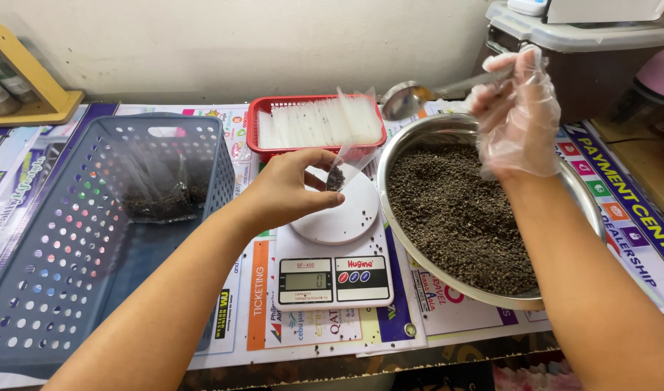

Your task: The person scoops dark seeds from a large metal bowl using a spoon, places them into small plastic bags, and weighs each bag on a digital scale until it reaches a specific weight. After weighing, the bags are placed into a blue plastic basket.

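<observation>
Above the white scale [335, 250], the bare left hand [292, 190] pinches a small clear bag [349, 156], long axis tilted, mouth up-right, dark grains at bottom. The gloved right hand [517, 116], fingers closed, grips a metal spoon [413, 96] lying level, bowl pointing left.

a small shop's packing counter — digital scale [335, 279], basket of empty sachets [317, 124], advertising posters [622, 195] underneath.

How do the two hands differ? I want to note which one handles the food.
The right hand wears a clear plastic glove; the left hand is bare. The right grips a metal spoon above the bowl; the left pinches a small clear bag over the scale.
</observation>
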